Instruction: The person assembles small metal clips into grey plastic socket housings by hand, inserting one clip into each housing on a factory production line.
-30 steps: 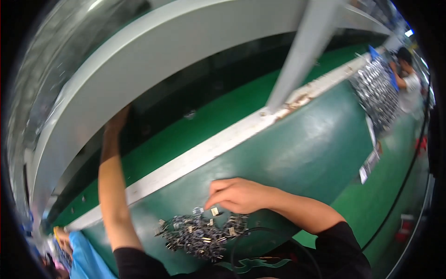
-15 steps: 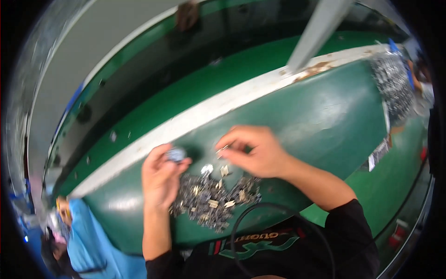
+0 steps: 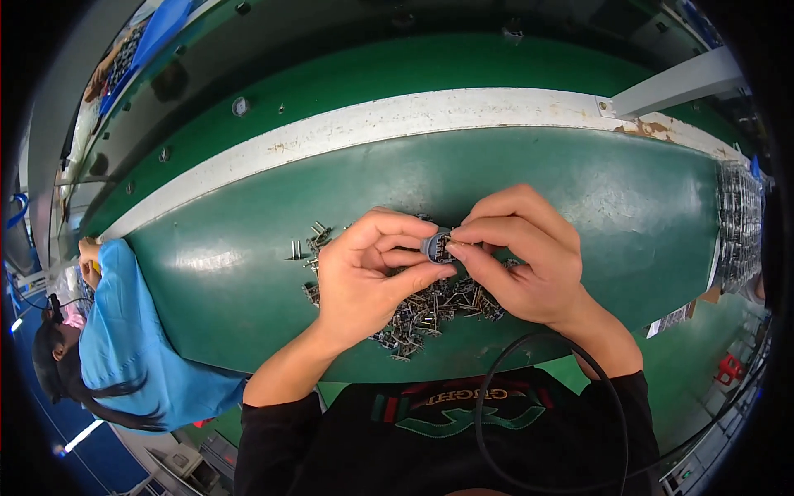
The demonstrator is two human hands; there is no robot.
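Observation:
My left hand point(image 3: 356, 269) is closed, its thumb and fingertips pinching a small round grey part point(image 3: 432, 247) by the rim. The open face of this part, dark with metal bits inside, is turned toward my right hand point(image 3: 529, 260). My right thumb and forefinger are pinched together at that face, with a tiny metal piece point(image 3: 451, 240) mostly hidden between the fingertips. Below both hands lies a loose pile of small metal pronged parts point(image 3: 426, 318), partly covered by them. A separate pronged piece point(image 3: 295, 250) stands on the green mat left of the pile.
The green-topped table point(image 3: 612, 215) has a white rail point(image 3: 397, 112) along its far side. A grey post point(image 3: 682, 83) rises at the far right. Stacked clear trays point(image 3: 738, 227) sit at the right end. A person in blue point(image 3: 149, 347) works at the left. A black cable point(image 3: 488, 397) loops before me.
My hands have come together: the round part and the right fingertips were apart and now meet. The head view has turned and steadied, and the person at the left shows more.

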